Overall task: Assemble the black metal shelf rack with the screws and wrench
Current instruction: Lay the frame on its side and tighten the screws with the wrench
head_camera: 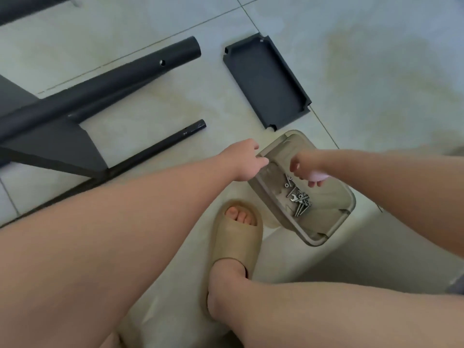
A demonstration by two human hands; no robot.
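Left hand grips olive translucent plastic tray by its rim; right hand curls over silver screws, grasp unclear.

One tray, one slipper, one loose shelf panel and two black tube ends show. The tray holds one wrench and roughly a dozen bunched screws.

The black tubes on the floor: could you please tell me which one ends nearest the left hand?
The thin tube, ending close beside the left hand gripping the container; the thick tube with the larger side hole lies farther away.
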